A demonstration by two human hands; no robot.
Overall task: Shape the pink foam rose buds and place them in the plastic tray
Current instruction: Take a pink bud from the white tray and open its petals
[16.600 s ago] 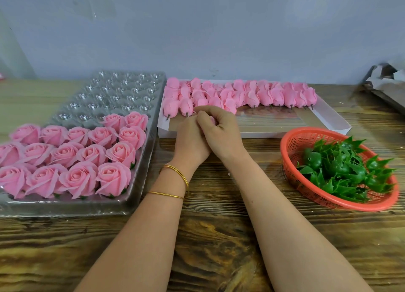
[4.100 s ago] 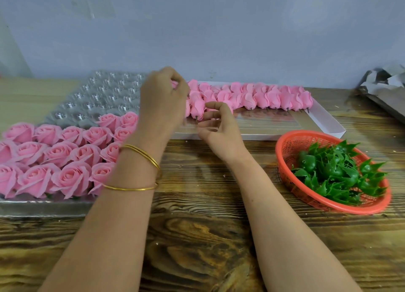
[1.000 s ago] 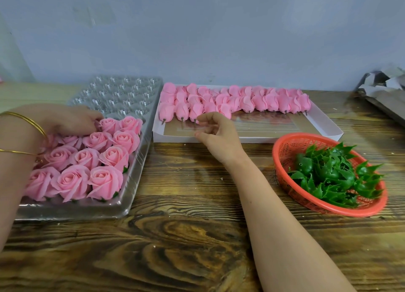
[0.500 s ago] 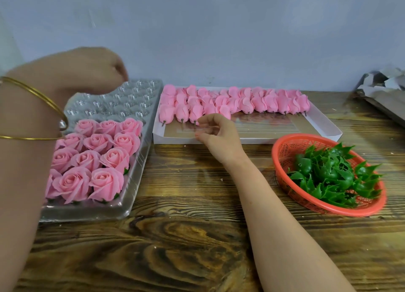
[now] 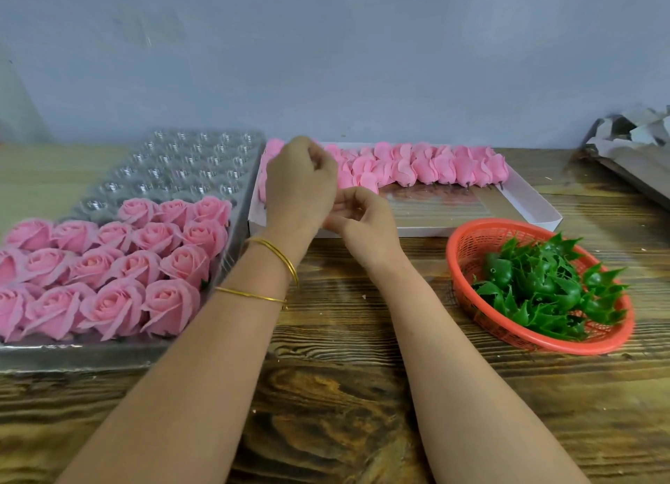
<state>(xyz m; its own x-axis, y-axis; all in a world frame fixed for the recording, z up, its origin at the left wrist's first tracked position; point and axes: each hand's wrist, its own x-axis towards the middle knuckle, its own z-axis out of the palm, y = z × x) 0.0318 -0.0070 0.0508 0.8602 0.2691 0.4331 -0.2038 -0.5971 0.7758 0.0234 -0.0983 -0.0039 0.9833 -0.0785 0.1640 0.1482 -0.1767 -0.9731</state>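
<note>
The clear plastic tray (image 5: 181, 164) lies at the left, its near part filled with several shaped pink roses (image 5: 108, 266). Unshaped pink rose buds (image 5: 435, 168) lie in rows along the back of a flat white box (image 5: 536, 208). My left hand (image 5: 301, 189) hovers over the left end of that box with its fingers curled, hiding the buds beneath it. Whether it holds a bud does not show. My right hand (image 5: 362, 218) rests at the box's front edge, fingers loosely curved and apart, holding nothing.
An orange basket (image 5: 507, 226) of green plastic calyxes (image 5: 544, 295) stands at the right on the wooden table (image 5: 344, 393). Crumpled grey paper (image 5: 634, 146) lies at the far right. A blue-grey wall closes the back.
My left hand has swung from above the plastic tray rightward and down to the left end of the white box. My right hand has stayed at the box's front edge.
</note>
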